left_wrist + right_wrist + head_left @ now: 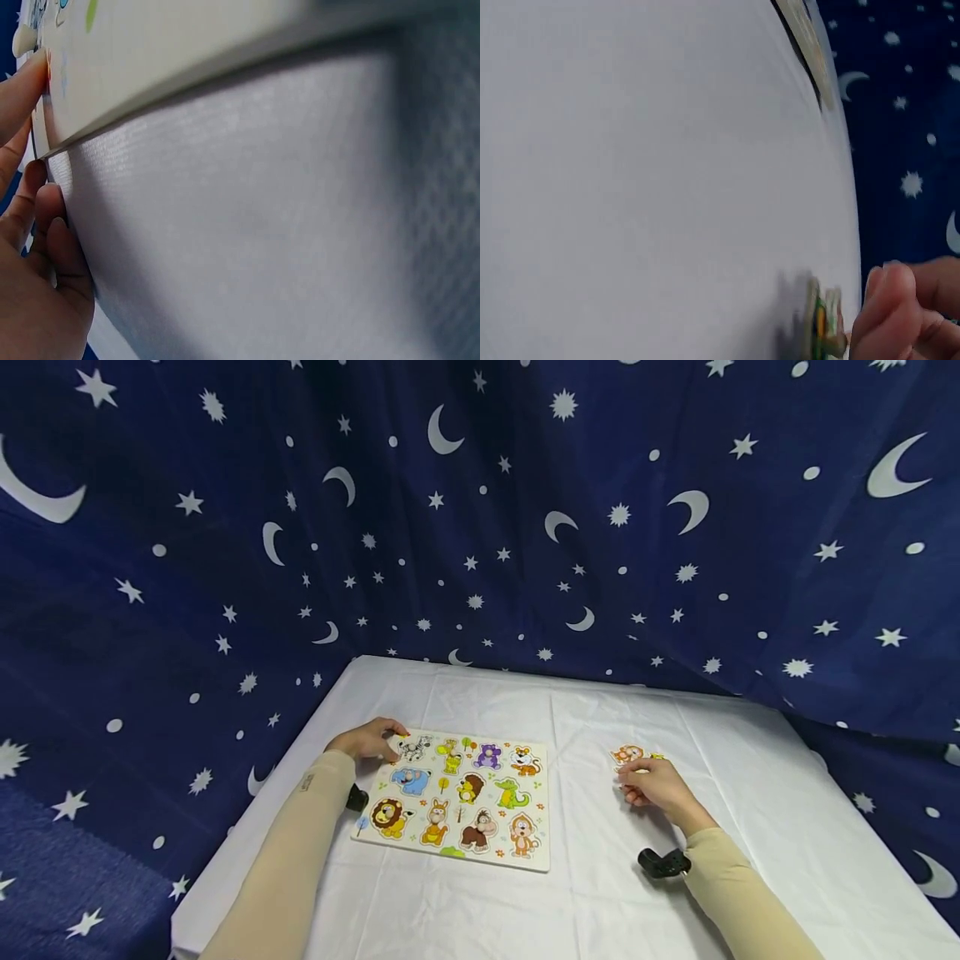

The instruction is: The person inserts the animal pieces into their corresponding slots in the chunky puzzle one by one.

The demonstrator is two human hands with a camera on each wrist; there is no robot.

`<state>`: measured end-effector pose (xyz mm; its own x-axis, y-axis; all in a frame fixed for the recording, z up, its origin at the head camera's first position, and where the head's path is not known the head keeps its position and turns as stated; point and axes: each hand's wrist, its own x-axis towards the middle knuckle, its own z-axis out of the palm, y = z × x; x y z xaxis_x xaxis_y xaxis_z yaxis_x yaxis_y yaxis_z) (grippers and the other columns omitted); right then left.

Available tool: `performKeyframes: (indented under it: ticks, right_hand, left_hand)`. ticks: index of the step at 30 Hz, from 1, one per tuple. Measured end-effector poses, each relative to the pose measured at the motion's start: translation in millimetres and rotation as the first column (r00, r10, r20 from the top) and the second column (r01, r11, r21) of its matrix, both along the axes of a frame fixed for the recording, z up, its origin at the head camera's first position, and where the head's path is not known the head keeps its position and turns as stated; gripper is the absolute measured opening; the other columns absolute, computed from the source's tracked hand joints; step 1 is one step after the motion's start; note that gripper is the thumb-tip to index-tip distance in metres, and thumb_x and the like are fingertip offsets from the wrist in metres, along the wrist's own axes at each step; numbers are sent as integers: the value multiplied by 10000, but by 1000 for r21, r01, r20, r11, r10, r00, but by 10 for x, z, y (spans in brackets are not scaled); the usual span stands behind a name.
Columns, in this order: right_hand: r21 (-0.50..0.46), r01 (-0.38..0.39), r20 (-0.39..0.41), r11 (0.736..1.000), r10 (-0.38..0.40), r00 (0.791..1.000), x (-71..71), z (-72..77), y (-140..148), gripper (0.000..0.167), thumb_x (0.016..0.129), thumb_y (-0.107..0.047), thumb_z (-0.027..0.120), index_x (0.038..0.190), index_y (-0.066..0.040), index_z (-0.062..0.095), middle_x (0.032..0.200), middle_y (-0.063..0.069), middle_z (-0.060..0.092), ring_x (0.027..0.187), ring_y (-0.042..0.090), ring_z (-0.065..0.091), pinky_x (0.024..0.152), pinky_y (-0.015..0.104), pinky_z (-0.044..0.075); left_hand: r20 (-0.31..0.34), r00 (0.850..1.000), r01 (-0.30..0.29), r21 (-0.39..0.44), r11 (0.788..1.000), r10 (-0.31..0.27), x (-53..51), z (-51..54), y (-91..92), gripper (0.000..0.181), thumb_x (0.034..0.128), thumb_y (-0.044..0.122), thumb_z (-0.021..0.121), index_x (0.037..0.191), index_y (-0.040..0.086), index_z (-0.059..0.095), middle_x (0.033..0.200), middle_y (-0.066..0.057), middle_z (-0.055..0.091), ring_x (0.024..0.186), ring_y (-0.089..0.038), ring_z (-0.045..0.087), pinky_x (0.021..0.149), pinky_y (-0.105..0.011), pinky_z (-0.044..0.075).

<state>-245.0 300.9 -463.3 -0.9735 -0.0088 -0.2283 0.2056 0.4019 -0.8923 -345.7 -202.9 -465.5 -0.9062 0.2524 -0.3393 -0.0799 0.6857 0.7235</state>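
Note:
A wooden animal puzzle board [450, 857] lies on the white-covered table, showing a zebra, giraffe, lion, monkey and other animals. My left hand [369, 739] grips its far left corner; in the left wrist view, a finger of the left hand [37, 270] rests on the top face while others lie at the edge. To the right of the board, my right hand [658, 787] is beside loose animal puzzle pieces [627, 753], its fingers loosely bent. The right wrist view shows the pieces [819, 322] edge-on beside the right hand's fingertips [891, 300], with nothing visible between them.
The white tablecloth [592, 893] covers the table and has fold creases. A dark blue curtain [510, 577] with moons and stars hangs behind and beside the table. Black wrist cameras sit at the left wrist [357, 798] and right wrist [663, 863].

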Motion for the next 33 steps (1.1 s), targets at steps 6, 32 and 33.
performKeyframes:
  ticks: [6, 32, 33]
  right_hand:
    - [45, 41, -17, 998, -40, 999, -39, 1, 117, 255, 959, -34, 574, 1133, 154, 563, 701, 3, 640, 571, 58, 576, 519, 212, 495]
    - [-23, 63, 42, 998, -62, 997, -100, -121, 65, 168, 909, 13, 583, 1005, 150, 600, 618, -11, 636, 541, 52, 616, 516, 194, 533]
    - [-31, 54, 41, 998, -52, 998, -96, -107, 35, 168, 910, 14, 584, 1005, 151, 600, 620, -11, 636, 542, 51, 614, 517, 193, 532]
  left_hand:
    - [-2, 1000, -2, -8, 1000, 2, -13, -3, -1, 482, 825, 19, 765, 1271, 76, 591, 1556, -181, 363, 1417, -345, 304, 1219, -531, 198]
    - [-3, 1000, 19, 9, 1000, -19, -6, 14, 1, 486, 820, -4, 765, 1268, 43, 583, 1516, -199, 406, 1405, -360, 317, 1217, -539, 199]
    - [-6, 1000, 21, 9, 1000, -21, -7, 14, 2, 488, 821, -6, 762, 1272, 41, 580, 1516, -203, 404, 1396, -362, 323, 1214, -541, 202]
